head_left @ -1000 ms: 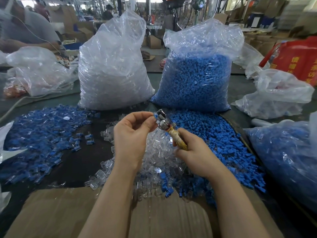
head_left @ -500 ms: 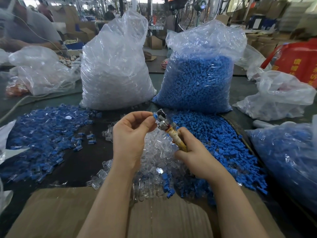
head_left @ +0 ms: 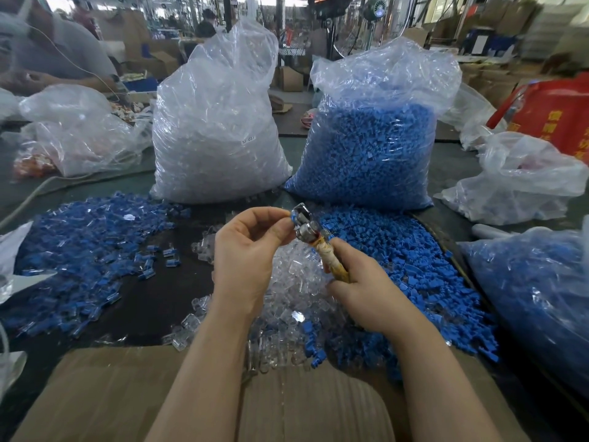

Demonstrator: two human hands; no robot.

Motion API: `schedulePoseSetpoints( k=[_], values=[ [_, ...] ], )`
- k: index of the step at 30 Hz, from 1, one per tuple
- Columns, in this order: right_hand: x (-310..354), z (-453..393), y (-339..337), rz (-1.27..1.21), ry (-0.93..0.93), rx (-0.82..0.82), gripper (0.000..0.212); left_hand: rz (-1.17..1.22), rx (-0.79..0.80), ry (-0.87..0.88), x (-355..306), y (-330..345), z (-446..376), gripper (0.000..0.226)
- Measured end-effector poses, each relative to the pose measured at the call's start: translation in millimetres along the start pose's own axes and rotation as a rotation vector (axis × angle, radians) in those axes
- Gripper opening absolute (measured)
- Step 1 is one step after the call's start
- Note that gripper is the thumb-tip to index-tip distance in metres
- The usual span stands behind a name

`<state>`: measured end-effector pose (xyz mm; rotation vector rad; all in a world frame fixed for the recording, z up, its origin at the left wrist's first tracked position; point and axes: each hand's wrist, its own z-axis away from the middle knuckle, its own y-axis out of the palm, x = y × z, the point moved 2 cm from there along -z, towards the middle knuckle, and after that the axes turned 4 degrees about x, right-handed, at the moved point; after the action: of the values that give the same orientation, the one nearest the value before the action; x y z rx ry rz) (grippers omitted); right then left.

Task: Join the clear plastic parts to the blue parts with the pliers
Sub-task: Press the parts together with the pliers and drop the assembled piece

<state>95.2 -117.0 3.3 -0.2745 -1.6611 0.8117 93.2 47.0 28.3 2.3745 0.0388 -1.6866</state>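
- Workbench, dark and flat [head_left: 165, 301], with a brown cardboard sheet [head_left: 105, 397] along its near edge.
- On it: loose small clear plastic parts [head_left: 296, 301] heaped nearest the cardboard, loose small blue plastic parts [head_left: 401, 250] to their right.
- Beyond the heaps, a tall clear-parts bag [head_left: 216, 129] and a blue-parts bag [head_left: 369, 148].
- Right hand [head_left: 366, 291] grips the tape-wrapped metal pliers [head_left: 315, 240]; left hand [head_left: 248, 256] pinches a small blue piece [head_left: 292, 214] at the tool's head.
- Behind: warehouse clutter, cartons, a fan.
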Motion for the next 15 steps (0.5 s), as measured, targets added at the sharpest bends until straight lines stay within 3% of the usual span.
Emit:
schedulePoseSetpoints(
  k=[10,12,15],
  values=[
    [-6.1,-3.1,-0.5,-0.041,0.007,-0.045,0.013,-0.034,-0.010,-0.031,-0.4,-18.0,-6.5,0.018],
    [-16.2,-5.2,-6.0,-0.031,0.056,-0.119,0.017,-0.174,-0.140,-0.061,4.5,-47.7,-13.1,0.021],
    [-31.9,-6.1,-15.6,0.123,0.198,-0.248,0.019,-0.590,-0.431,-0.161,16.3,-101.5,-13.1,0.012]
  ],
)
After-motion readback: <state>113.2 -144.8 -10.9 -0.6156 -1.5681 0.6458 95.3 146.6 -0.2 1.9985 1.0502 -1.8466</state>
